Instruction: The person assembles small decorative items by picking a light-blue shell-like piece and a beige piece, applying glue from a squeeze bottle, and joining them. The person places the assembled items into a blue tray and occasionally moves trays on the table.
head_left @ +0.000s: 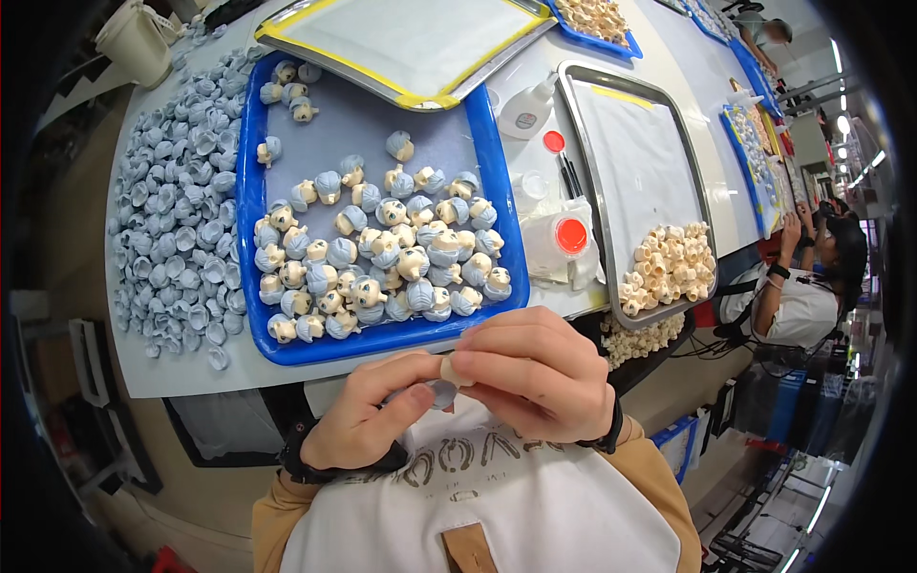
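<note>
The white counter [158, 375] runs away from the person, its near edge just beyond the two hands. The left hand [368, 411] is closed around a blue-grey shell [442, 392], partly hidden by the fingers; the right hand [540, 372] pinches a small cream piece [456, 373] between thumb and fingers, right beside the shell. Both pieces are held in front of the near edge, off the counter.

Along the counter's left edge spreads a heap of loose blue-grey cups [186, 215], reaching toward the near left corner. Beside it, close to the near edge, sits a blue tray [382, 350] of small doll heads [411, 260], crowded toward its near side. A taped board [401, 38] with a yellow border overlaps the tray's far end. To the right, a paper-lined metal tray [630, 153] carries cream parts [673, 263] at its near end; between the two trays stand a white bottle [526, 110] and a red-lidded tub [571, 236].

A pale bucket [134, 46] is at the far left corner. Past the right side, another person [788, 301] in a white top sits, arms raised, near further trays. Lit ceiling lamps [842, 125] show at the far right, and a blue crate [676, 447] is below counter height.
</note>
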A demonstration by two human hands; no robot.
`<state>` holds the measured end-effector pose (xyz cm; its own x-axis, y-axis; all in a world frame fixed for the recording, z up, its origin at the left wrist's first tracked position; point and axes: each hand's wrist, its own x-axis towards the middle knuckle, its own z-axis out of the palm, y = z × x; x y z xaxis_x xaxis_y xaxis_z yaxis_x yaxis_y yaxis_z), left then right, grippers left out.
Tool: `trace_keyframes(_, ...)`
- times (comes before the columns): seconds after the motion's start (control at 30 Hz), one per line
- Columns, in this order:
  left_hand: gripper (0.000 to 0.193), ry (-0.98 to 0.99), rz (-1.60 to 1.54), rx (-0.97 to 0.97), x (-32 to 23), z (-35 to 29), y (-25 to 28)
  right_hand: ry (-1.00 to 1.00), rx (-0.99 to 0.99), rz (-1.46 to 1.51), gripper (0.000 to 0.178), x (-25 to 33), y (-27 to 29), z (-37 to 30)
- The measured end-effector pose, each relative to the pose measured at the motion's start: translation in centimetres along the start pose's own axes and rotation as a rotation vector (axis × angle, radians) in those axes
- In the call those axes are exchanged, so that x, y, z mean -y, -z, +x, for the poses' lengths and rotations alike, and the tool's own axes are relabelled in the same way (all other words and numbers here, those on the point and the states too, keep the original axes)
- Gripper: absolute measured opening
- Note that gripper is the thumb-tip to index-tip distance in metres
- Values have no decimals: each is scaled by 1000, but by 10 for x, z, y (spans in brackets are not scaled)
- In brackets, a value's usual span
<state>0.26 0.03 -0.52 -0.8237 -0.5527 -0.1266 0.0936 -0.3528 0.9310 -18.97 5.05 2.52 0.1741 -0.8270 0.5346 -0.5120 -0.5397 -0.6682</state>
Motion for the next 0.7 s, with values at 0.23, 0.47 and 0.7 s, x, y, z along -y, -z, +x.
trace_keyframes(0.23, 28, -56, 12, -187, -2, -1, 5, -287, -273, -503, 29, -6, 52, 0)
trace_keyframes(0.47, 37, -223, 56, -245, 2, 4, 8, -300, -117, -642, 27, -29, 61, 3)
trace_keyframes(0.7, 39, -130, 84, -185, -3, 2, 11, -313, -69, -641, 27, -33, 59, 4)
